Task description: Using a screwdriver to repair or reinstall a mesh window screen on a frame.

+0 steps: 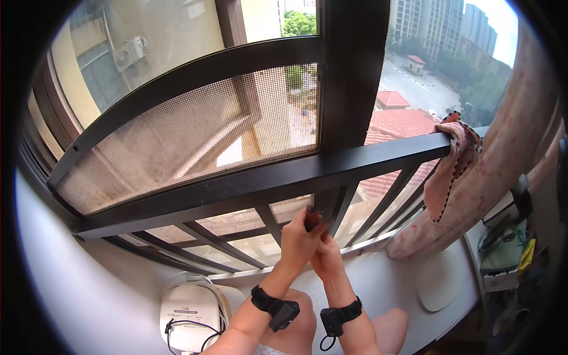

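Beyond a dark window frame [350, 71] stand tower blocks [426, 23], with a red tiled roof [399, 127] lower down and an air conditioner [130, 53] on a wall to the left. Inside, a dark railing [260, 186] crosses in front of a mesh screen [201, 133], above a white ledge [378, 290]. On the right, a pink cloth [441, 183] with a black-and-white edge hangs over the top rail, beside a pale patterned curtain [503, 148].

Among the clutter at far right is a greenish container [502, 254] next to something yellow [528, 255]; its contents cannot be made out. A round white pad [438, 281] lies flat on the ledge. At lower left sits a white appliance [186, 310] with a black cord [198, 322] over it. Its top carries printed lines, small and blurred.

Both hands meet just below the top rail, in front of the bars. The left hand [297, 235] has its fingers curled closed around a small dark thing [312, 218], whose end shows above them. The right hand [325, 245] is bent up close against the left; whether it also grips the thing cannot be told. Each wrist wears a black strap [285, 313] with a boxy black module.
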`<state>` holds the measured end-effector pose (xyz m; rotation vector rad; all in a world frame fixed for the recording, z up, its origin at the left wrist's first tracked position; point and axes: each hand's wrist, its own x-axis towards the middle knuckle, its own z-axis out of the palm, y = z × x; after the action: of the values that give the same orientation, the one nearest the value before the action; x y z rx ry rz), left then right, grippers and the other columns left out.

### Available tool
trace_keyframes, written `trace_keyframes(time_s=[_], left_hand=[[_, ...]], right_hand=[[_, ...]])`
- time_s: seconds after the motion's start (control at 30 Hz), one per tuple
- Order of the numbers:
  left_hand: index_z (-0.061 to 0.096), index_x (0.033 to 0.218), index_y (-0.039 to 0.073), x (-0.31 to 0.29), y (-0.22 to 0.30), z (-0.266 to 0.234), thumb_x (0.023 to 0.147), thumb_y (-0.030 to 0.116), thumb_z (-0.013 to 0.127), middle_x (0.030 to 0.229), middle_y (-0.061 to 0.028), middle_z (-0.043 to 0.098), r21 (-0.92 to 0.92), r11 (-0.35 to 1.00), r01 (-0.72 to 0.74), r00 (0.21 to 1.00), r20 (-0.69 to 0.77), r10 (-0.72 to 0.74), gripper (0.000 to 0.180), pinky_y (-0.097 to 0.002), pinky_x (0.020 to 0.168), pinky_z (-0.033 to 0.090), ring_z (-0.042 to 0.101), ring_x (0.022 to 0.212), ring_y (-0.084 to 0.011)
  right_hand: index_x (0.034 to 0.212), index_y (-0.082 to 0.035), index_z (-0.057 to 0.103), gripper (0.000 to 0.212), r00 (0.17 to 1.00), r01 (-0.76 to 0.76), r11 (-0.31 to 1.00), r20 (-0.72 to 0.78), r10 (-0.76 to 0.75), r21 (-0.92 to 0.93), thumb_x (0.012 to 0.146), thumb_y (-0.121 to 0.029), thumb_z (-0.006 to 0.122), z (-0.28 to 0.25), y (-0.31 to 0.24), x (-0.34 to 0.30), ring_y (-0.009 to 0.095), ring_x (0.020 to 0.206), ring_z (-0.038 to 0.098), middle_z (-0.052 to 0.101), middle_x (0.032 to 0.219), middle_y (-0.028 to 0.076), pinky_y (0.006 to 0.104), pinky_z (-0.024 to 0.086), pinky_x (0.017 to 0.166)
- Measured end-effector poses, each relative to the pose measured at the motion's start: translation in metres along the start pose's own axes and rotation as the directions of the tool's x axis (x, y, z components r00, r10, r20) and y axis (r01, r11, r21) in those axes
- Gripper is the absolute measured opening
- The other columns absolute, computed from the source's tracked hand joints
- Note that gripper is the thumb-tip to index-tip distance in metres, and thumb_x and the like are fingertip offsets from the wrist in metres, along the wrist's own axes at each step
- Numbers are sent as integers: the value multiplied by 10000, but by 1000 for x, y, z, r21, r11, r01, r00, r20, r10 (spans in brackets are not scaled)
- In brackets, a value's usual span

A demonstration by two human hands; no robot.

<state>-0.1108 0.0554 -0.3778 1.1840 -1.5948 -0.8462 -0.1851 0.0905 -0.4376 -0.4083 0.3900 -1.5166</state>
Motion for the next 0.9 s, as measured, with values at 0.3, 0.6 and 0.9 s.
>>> trace_keyframes(time_s=[0.3,0.6,0.9], left_hand=[[589,950,10,6,-7,-11,732,3,641,749,-48,631,-218,974,55,976,218,-6,224,-257,646,486,609,686,-118],[599,907,-29,6,0,-8,714,-24,635,815,-79,663,-88,996,-27,996,85,34,196,-248,686,498,628,731,-115],[576,970,-8,11,2,-7,735,-53,610,860,-57,642,-284,959,-2,954,287,87,242,-241,732,487,609,809,-106]], right_hand=[[1295,-48,369,417,998,-54,998,-37,53,-28,947,-275,403,-33,14,14,136,1092,497,465,1264,53,267,425,843],[1284,-39,377,367,998,67,995,11,-68,72,969,-221,327,-7,8,12,157,1179,431,456,1265,87,317,360,972],[1263,-100,412,405,697,-287,799,687,-204,529,980,-318,222,-61,18,33,170,1213,403,437,1288,98,328,371,961]])
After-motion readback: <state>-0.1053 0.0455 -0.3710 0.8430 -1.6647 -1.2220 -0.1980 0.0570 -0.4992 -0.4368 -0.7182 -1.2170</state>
